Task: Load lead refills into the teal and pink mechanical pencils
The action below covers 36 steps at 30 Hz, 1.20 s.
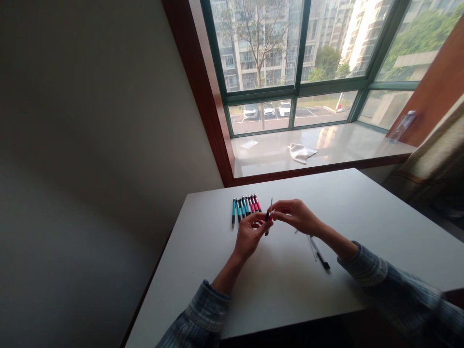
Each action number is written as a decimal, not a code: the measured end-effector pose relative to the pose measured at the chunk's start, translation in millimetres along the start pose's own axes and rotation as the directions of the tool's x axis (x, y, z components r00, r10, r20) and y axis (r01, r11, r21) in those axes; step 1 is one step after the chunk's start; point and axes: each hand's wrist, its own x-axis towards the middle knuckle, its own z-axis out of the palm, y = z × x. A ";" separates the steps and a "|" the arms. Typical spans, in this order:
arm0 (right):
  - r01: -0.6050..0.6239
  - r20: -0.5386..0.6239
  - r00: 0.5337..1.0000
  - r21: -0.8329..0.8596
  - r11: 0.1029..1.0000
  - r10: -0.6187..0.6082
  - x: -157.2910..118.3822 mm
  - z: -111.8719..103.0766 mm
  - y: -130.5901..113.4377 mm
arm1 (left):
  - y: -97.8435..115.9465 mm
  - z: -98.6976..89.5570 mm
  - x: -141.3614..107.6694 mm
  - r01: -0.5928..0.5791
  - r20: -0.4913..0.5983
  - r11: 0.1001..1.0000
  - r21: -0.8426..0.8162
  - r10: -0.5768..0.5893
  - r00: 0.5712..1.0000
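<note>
- The left hand [250, 235] and right hand [295, 216] are together, fingertips meeting on a dark pen body [267, 217]; both appear to pinch it, though the fingers hide exactly how each grips.
- The dark pen body stands nearly upright between the hands, its long axis running away from the person and leaning slightly right. A thin metal refill [270, 205] sticks out of its far end, and a short dark end [267, 232] shows below the fingers.
- A row of retractable pens [246, 208], teal on the left and pink on the right, lies side by side on the white table [326, 193]. The held pen is just right of this row, and the left hand is the nearer hand to it.
- Further right of the row, well apart from it, lie a loose black pen part [321, 255] and a slim clear tube [311, 247], both nearest the right forearm.
</note>
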 end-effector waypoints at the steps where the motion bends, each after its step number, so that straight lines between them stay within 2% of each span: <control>1: 0.002 0.011 1.000 -0.054 0.999 -0.002 -1.8 -4.5 0.4 | -0.5 -0.3 -0.1 -0.002 -0.009 1.000 -0.013 0.002 1.000; 4: 0.026 0.055 0.998 -0.293 0.956 -0.010 -10.4 -26.4 4.2 | -2.5 -0.4 -0.4 -0.045 -0.063 0.997 -0.060 0.042 0.997; 6: 0.057 0.156 0.988 -0.468 0.882 0.018 -18.2 -43.2 9.7 | -4.0 0.1 -0.3 -0.082 -0.104 0.992 -0.091 0.072 0.992; 8: 0.085 0.258 0.963 -0.561 0.824 0.076 -26.3 -56.1 16.7 | -5.3 0.7 0.2 -0.093 -0.123 0.988 -0.122 0.078 0.989; 11: 0.090 0.303 0.944 -0.616 0.783 0.131 -35.4 -62.7 26.2 | -6.5 1.3 0.8 -0.067 -0.117 0.985 -0.160 0.049 0.992; 15: 0.105 0.320 0.940 -0.603 0.791 0.120 -37.6 -57.6 34.1 | -6.4 2.5 -0.4 0.021 -0.090 0.983 -0.184 -0.038 0.995; 17: 0.104 0.289 0.953 -0.591 0.800 0.089 -33.5 -55.9 36.3 | -6.0 4.0 -1.9 0.077 -0.068 0.978 -0.192 -0.092 0.993; 19: 0.067 0.197 0.979 -0.572 0.818 0.058 -25.9 -56.4 37.3 | -6.4 5.8 -3.3 0.130 -0.029 0.972 -0.195 -0.138 0.990; 21: 0.015 0.079 0.996 -0.504 0.864 0.028 -15.6 -57.8 37.8 | -7.7 7.5 -4.0 0.174 0.023 0.966 -0.190 -0.172 0.985; 23: -0.019 -0.010 1.000 -0.366 0.930 0.016 -4.7 -58.5 39.0 | -9.9 8.6 -3.6 0.208 0.074 0.964 -0.164 -0.198 0.977; 27: -0.044 -0.113 0.993 -0.055 0.998 0.037 8.3 -54.4 47.3 | -13.7 9.2 -0.7 0.243 0.166 0.966 -0.084 -0.227 0.960; 32: -0.100 -0.185 0.973 0.197 0.975 0.137 4.0 -42.5 60.2 | -14.5 9.9 1.9 0.257 0.155 0.965 -0.048 -0.247 0.957; 36: -0.138 -0.132 0.967 0.449 0.883 0.218 0.6 -36.1 59.5 | -15.3 10.1 2.9 0.261 0.168 0.965 -0.016 -0.255 0.952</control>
